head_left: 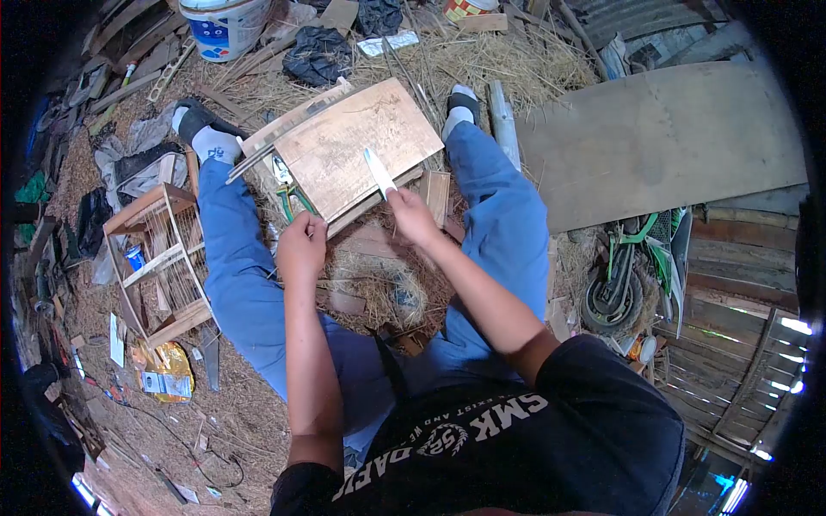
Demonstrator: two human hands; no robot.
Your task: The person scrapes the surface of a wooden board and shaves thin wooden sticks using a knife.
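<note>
My right hand (413, 218) is closed round the handle of a knife (379, 172). The blade is bright and points away from me, over a wooden board (357, 142). My left hand (301, 245) is closed at the board's near left corner, fingers pressed together; what they hold, if anything, is too small to make out. The board lies tilted on a low wooden stand between my legs. Several thin sticks (249, 162) stick out at its left side. A green-handled tool (292, 202) lies just beyond my left hand, partly hidden by the board.
A wooden frame with thin bars (159, 262) stands left of my leg. Near it lie a saw blade (211, 357) and a gold packet (163, 370). A white bucket (225, 30) is at the back. On the right are a large plywood sheet (662, 142) and a green motorbike (632, 267).
</note>
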